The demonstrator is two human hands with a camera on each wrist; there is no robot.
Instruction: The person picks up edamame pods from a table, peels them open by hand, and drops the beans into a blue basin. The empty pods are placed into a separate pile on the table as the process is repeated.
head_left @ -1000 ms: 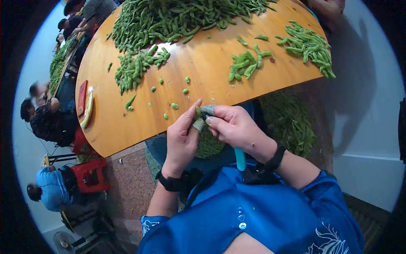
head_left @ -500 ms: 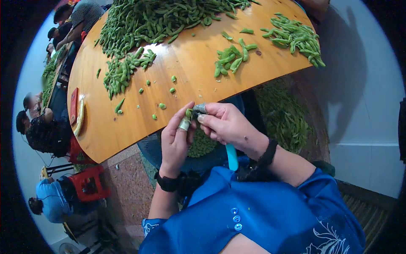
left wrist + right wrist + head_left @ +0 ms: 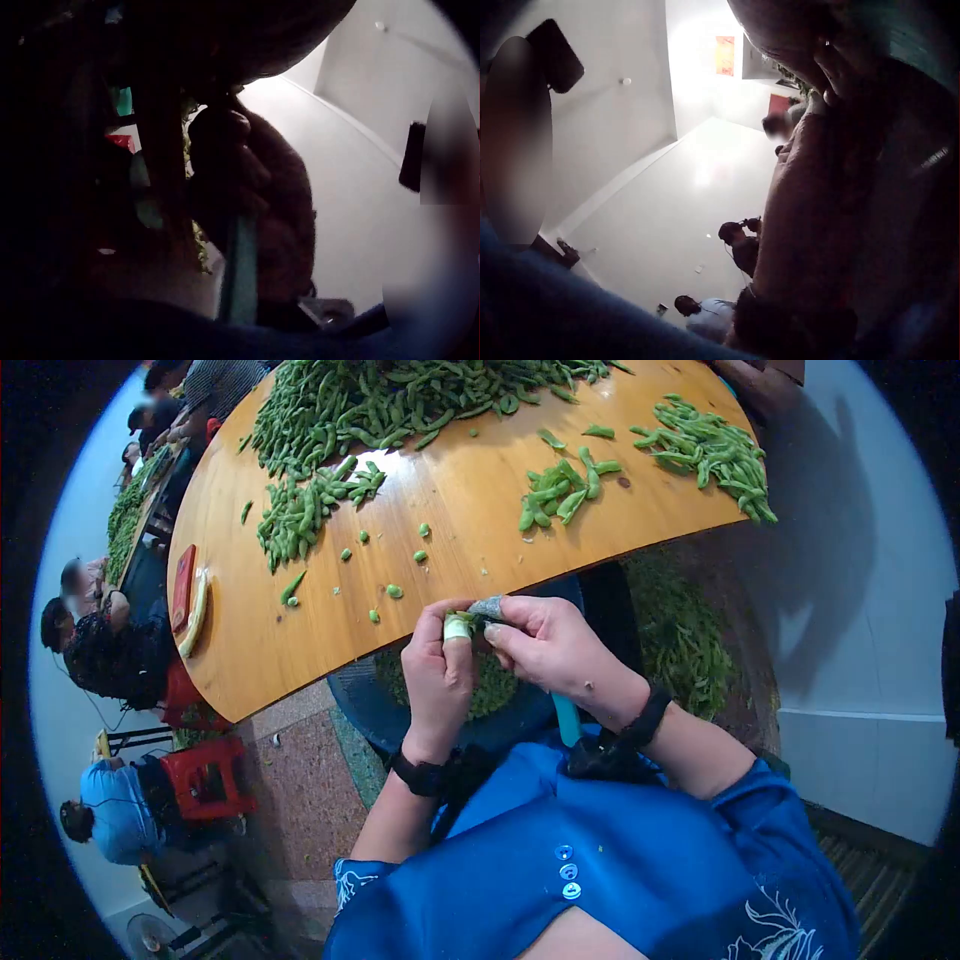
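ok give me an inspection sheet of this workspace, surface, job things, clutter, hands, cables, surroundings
Surface: wooden table, light reflecting off part of it.
Job's things: big pod pile at the far side, smaller heaps, loose beans; dark tub below with green contents.
Clutter: red flat object and pale strip at the table's left.
Hands: left hand and right hand meet, pinching what looks like a pod, mostly hidden.
Cables: thin dark cord near people at left.
Surroundings: red stool, pale wall.

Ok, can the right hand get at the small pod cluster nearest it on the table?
Probably yes: the small pod cluster lies beyond the right hand, with mostly bare tabletop between; but that hand seems busy at a green pod with the left hand.
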